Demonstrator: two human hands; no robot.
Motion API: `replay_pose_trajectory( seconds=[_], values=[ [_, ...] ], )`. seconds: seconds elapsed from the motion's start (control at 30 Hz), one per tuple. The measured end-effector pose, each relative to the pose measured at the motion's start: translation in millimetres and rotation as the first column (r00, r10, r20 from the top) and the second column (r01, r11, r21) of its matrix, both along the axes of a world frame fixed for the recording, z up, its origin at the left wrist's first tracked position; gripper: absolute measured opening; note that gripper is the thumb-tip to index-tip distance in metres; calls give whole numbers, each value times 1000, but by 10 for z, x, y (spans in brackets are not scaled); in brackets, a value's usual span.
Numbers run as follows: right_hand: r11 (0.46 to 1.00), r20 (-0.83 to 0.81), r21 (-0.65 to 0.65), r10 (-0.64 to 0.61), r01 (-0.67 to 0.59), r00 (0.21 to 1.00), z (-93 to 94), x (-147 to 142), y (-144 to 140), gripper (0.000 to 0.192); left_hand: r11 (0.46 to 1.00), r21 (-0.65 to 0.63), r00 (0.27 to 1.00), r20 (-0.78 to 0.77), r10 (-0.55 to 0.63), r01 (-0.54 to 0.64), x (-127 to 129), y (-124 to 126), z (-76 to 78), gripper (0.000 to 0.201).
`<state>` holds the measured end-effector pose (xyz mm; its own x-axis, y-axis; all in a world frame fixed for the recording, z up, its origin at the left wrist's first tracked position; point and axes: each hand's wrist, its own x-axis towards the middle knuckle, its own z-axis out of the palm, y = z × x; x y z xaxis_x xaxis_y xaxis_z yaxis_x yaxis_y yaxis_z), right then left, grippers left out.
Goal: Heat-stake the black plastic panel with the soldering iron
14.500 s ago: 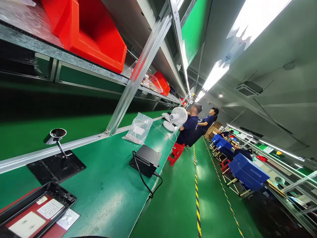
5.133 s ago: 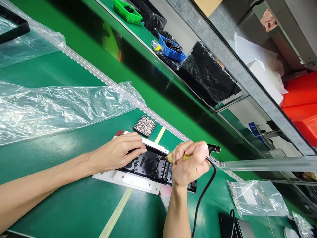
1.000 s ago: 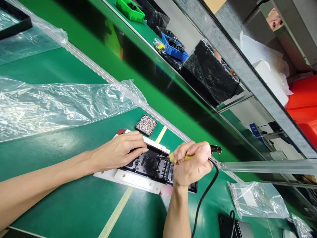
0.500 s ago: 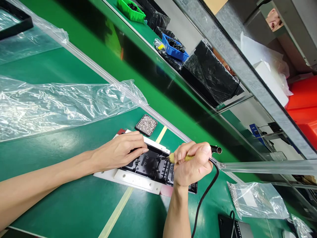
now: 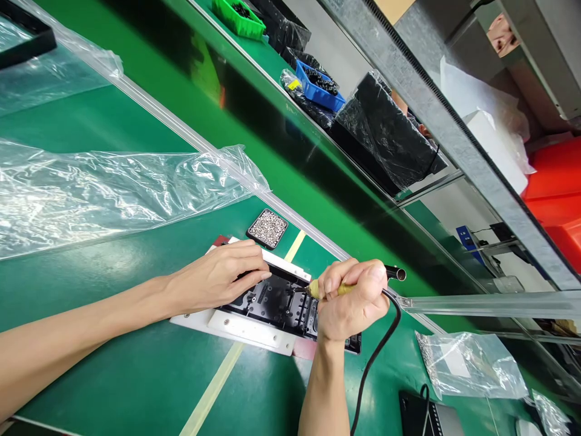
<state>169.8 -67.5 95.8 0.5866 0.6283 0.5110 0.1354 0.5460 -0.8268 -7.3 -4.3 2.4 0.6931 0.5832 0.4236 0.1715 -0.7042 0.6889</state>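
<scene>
Around the white fixture, bare green mat is lying open on its near side. Crumpled clear plastic sheeting is crowding its left, a small tray of screws is sitting just beyond it, and a black cable is trailing across its right.

hands: 2 | screw tray: 1 | blue bin: 1 | green bin: 1

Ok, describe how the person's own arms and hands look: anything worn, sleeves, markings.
Both arms are bare as far as the view reaches: no sleeves, gloves, watch or wrist strap show. The left hand and right hand carry no rings that can be seen, and the nails look short and unpainted. No markings show on either forearm. Above the forearms the arms are out of view.
</scene>
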Motion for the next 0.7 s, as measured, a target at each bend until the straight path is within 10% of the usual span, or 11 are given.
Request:
replay_pose_trajectory(
  seconds=[0.7],
  values=[
    [1000,-34,11,29,-29,999,-5,7,3,46,1000,16,1000,21,7,-7,3,-2,-1,27]
  ],
)
